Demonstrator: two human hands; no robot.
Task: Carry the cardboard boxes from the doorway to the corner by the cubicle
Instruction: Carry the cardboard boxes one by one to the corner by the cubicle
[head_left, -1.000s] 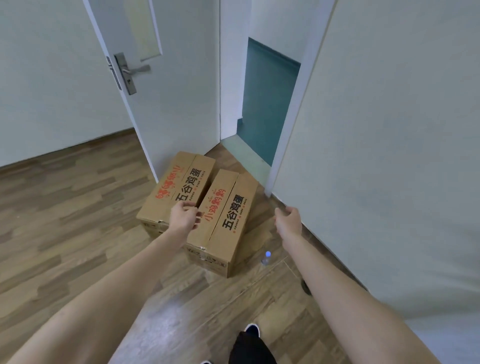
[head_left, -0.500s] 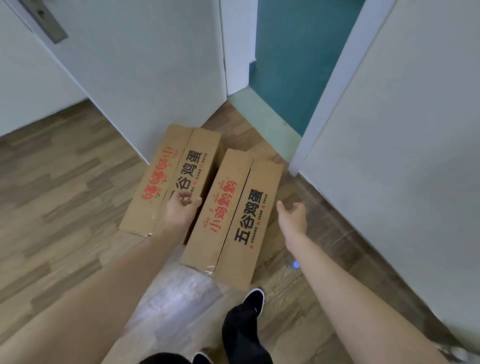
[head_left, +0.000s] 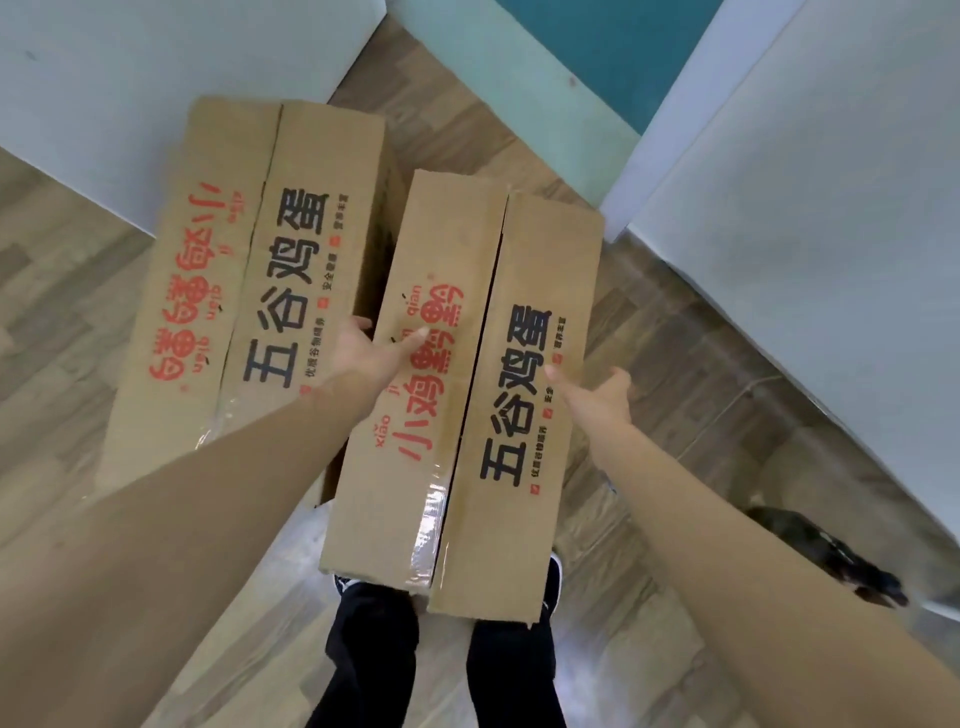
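Two long brown cardboard boxes with red and black printed characters lie side by side on the wooden floor at the doorway. The left box (head_left: 218, 312) rests against the open white door. The right box (head_left: 493, 467) is nearer, and its near end covers my shoes. My left hand (head_left: 363, 348) grips this box's left side, thumb on top and fingers down in the gap between the boxes. My right hand (head_left: 597, 400) presses its right side with the thumb over the top edge. Whether the box is off the floor, I cannot tell.
The white door (head_left: 156, 78) stands behind the left box. A white wall and door frame (head_left: 805, 234) run close along the right. Teal flooring (head_left: 597, 52) shows through the doorway. My legs in black trousers (head_left: 374, 649) stand below the box. A dark object (head_left: 831, 556) lies by the right wall.
I have stepped up to the boxes and bent over them. Both hands went from reaching with fingers apart to clasping the two long sides of the right box.
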